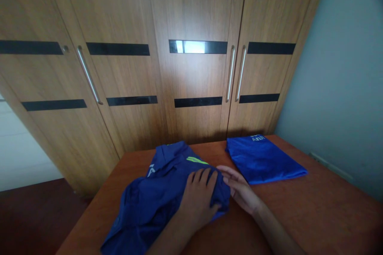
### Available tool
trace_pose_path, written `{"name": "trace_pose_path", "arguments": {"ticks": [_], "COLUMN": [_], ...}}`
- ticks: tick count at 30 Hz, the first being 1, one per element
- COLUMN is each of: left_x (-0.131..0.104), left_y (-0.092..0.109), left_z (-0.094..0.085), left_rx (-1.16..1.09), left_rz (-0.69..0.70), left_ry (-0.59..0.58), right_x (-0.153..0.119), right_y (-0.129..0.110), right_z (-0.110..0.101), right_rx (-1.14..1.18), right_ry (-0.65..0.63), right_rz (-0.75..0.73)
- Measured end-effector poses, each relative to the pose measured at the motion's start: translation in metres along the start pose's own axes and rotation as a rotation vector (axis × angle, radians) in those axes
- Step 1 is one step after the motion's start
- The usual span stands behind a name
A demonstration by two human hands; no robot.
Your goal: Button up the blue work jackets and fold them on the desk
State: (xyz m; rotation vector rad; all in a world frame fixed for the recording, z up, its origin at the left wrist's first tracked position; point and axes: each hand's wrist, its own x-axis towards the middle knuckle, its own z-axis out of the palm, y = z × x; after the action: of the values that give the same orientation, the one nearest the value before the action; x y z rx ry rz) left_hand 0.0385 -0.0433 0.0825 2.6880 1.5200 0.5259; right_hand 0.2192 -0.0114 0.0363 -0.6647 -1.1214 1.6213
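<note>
A dark blue garment with a yellow-green stripe and white lettering lies rumpled on the reddish-brown table. On its right part rests my left hand, palm down with the fingers spread over the cloth. My right hand is at the garment's right edge, its thumb and fingers around the fabric there; some fingertips are hidden by the cloth. To the right, a brighter blue garment with pale lettering lies folded flat, apart from both hands.
Behind the table stands a wooden wardrobe with metal handles and dark strips. A pale wall rises on the right. Dark red floor shows at the lower left.
</note>
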Motion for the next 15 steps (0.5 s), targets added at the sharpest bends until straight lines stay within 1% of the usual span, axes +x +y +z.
{"name": "trace_pose_path", "arguments": {"ticks": [2, 3, 5, 6, 8, 10, 12, 15], "left_x": [0.006, 0.009, 0.015, 0.018, 0.025, 0.031, 0.035, 0.035], "left_y": [-0.006, -0.010, -0.020, -0.025, -0.034, -0.039, -0.041, -0.040], "left_z": [0.006, 0.007, 0.005, 0.002, -0.005, -0.015, -0.027, -0.043], "left_rx": [-0.054, -0.103, -0.247, -0.340, -0.549, -0.774, -1.030, -1.398], "left_rz": [-0.081, -0.123, -0.212, -0.255, -0.354, -0.467, -0.580, -0.701], "left_ry": [0.007, 0.023, 0.097, 0.151, 0.287, 0.432, 0.557, 0.653], "right_x": [0.000, 0.002, 0.007, 0.010, 0.015, 0.017, 0.014, 0.006], "right_y": [-0.001, -0.001, 0.004, 0.008, 0.016, 0.022, 0.025, 0.022], "right_z": [-0.001, -0.003, -0.007, -0.010, -0.013, -0.012, -0.007, 0.005], "right_rx": [0.060, 0.065, 0.003, -0.070, -0.307, -0.615, -0.895, -1.154], "right_ry": [-0.052, -0.052, -0.001, 0.043, 0.139, 0.193, 0.160, 0.023], "right_rz": [-0.004, -0.014, -0.040, -0.055, -0.084, -0.119, -0.163, -0.203]}}
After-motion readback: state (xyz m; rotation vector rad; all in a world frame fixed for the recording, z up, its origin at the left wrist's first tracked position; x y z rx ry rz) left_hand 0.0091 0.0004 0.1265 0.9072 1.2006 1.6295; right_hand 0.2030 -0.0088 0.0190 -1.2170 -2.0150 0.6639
